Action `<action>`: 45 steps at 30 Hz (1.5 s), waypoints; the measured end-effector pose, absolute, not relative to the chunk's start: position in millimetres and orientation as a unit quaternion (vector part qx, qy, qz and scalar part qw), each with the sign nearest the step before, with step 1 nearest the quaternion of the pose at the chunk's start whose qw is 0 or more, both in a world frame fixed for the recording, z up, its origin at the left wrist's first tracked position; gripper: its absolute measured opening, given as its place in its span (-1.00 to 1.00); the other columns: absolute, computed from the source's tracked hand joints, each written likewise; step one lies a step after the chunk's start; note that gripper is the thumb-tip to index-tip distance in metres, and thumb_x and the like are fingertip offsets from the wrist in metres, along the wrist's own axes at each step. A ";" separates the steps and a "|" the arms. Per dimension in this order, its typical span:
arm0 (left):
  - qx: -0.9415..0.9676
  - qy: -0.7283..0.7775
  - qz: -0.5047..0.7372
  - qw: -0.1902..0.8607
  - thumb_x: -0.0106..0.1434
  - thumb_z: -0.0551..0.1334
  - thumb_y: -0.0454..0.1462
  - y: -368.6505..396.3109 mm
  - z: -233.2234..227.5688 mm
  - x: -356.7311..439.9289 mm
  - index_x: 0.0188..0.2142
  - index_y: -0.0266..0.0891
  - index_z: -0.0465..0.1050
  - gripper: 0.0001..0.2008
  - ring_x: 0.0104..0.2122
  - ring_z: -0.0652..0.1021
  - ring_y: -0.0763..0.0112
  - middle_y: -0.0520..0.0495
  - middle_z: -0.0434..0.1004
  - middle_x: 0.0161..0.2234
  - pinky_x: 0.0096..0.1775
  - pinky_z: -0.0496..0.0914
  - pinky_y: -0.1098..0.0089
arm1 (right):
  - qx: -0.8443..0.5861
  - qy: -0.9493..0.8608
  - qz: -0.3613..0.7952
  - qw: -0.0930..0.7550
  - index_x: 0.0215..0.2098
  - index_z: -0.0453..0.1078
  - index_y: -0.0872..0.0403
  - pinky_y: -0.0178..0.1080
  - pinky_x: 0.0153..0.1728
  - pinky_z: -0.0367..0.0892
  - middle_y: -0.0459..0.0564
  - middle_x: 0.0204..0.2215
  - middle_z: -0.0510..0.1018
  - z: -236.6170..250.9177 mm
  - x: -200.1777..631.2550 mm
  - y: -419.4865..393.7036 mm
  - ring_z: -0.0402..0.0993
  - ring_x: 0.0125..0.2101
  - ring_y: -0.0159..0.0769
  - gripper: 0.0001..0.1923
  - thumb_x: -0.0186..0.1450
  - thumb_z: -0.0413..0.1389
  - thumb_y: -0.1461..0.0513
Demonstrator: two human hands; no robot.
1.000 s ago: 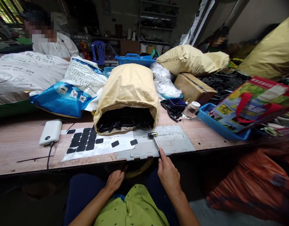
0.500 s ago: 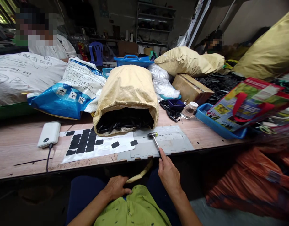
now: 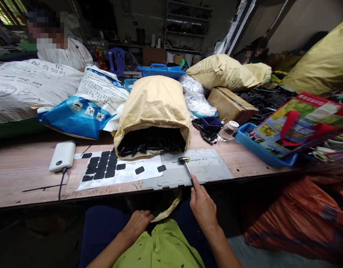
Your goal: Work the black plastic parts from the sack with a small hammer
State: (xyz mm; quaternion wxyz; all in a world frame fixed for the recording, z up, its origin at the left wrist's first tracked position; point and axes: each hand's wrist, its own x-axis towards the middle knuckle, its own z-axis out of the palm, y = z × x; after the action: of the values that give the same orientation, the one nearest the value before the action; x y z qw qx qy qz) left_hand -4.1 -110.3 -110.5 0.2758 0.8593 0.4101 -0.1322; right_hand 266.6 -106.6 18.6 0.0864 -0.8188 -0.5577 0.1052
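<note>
Left hand point(image 3: 137, 224) sits in the lap, fingers curled on a pale strip point(image 3: 168, 209) that it holds by the green cloth point(image 3: 162, 245); 0.5 s ago it lay flatter on the cloth, slightly further left. Right hand point(image 3: 202, 206) unchanged, closed around the handle of a small hammer point(image 3: 186, 166). The shaft runs up and away from the fingertips, and its metal head rests on a flat grey plate point(image 3: 207, 167) at the table edge point(image 3: 34, 197). Left of the head: white sheet point(image 3: 126, 175) of black rounded pads, smooth. Bare wood is open further left, up to a white power bank point(image 3: 62, 156). Beyond the head: woven tan sack point(image 3: 153, 104), mouth open, black parts inside.
</note>
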 end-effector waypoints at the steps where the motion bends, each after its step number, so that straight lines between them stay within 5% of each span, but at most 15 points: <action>1: 0.856 0.416 -0.126 0.279 0.38 0.12 -0.22 -111.1 -108.7 -0.4 0.06 -0.03 0.48 -0.70 -0.11 0.55 0.16 -0.11 0.55 -0.13 -0.08 0.36 0.24 | -0.819 -0.558 0.105 0.086 0.45 0.10 -0.17 -0.34 -0.38 0.29 -0.01 -0.06 0.58 18.8 266.5 -106.6 0.57 -0.26 -0.31 -0.44 0.50 -0.06 0.23; 7: 0.852 0.442 -0.080 0.270 0.30 0.16 -0.36 -115.0 -98.6 6.0 0.33 0.02 0.22 -0.38 0.03 0.49 0.09 -0.16 0.47 0.07 0.01 0.34 0.17 | -0.817 -0.559 0.102 0.094 0.44 0.12 -0.19 -0.34 -0.40 0.27 -0.03 -0.06 0.58 17.4 266.9 -107.0 0.58 -0.27 -0.31 -0.43 0.50 -0.02 0.25; 14: 0.843 0.404 0.175 0.310 0.46 0.09 -0.15 -84.7 -3.0 19.9 0.05 -0.01 0.54 -0.70 -0.26 0.57 0.28 -0.09 0.60 -0.22 -0.19 0.40 0.29 | -0.817 -0.558 0.095 0.104 0.43 0.13 -0.20 -0.35 -0.40 0.27 -0.05 -0.07 0.59 15.7 266.7 -108.0 0.57 -0.26 -0.32 -0.43 0.49 0.00 0.26; 19: 0.738 0.546 0.368 0.144 0.38 0.20 -0.12 8.4 49.7 18.9 -0.03 -0.16 0.56 -0.72 -0.34 0.53 0.32 -0.08 0.57 -0.28 -0.23 0.41 0.31 | -0.821 -0.554 0.095 0.104 0.43 0.14 -0.21 -0.34 -0.41 0.27 -0.05 -0.06 0.58 15.1 266.9 -107.6 0.56 -0.26 -0.32 -0.42 0.48 0.01 0.26; 26: 0.694 0.679 0.237 0.036 0.21 0.34 -0.05 111.6 52.0 12.0 -0.20 -0.20 0.57 -0.71 -0.09 0.49 0.03 -0.19 0.48 -0.21 -0.13 0.41 0.20 | -0.819 -0.552 0.106 0.111 0.43 0.14 -0.18 -0.32 -0.39 0.29 -0.04 -0.03 0.59 14.0 267.2 -107.3 0.58 -0.23 -0.28 -0.43 0.49 -0.01 0.26; 32: 0.718 0.671 0.182 0.028 0.29 0.30 -0.13 113.7 56.4 5.8 -0.24 -0.20 0.56 -0.81 -0.07 0.48 0.04 -0.19 0.47 -0.18 -0.12 0.38 0.20 | -0.817 -0.554 0.109 0.117 0.44 0.12 -0.19 -0.34 -0.38 0.30 -0.05 -0.01 0.59 14.2 268.0 -106.9 0.58 -0.21 -0.30 -0.41 0.49 0.01 0.27; 36: 0.720 0.647 0.252 0.000 0.37 0.23 -0.10 81.9 58.0 -3.6 -0.21 -0.20 0.53 -0.78 -0.12 0.47 0.08 -0.16 0.48 -0.22 -0.10 0.36 0.19 | -0.819 -0.553 0.106 0.116 0.44 0.12 -0.20 -0.35 -0.39 0.31 -0.06 0.01 0.59 13.6 267.8 -106.9 0.58 -0.22 -0.30 -0.41 0.49 0.02 0.27; 45: 0.803 0.499 0.280 0.170 0.34 0.31 -0.15 17.1 8.3 4.3 -0.21 -0.15 0.53 -0.86 -0.20 0.46 0.22 -0.05 0.58 -0.25 -0.13 0.33 0.25 | -0.811 -0.557 0.119 0.133 0.43 0.13 -0.16 -0.29 -0.34 0.39 -0.01 0.06 0.56 13.7 270.4 -108.1 0.59 -0.16 -0.20 -0.42 0.48 0.00 0.22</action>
State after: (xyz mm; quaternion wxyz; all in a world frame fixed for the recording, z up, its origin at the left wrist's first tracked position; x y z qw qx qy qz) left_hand 4.3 17.1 8.3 0.1697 0.8026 0.4987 0.2800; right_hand 270.4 -108.1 13.7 0.1328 -0.8114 -0.5566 0.1192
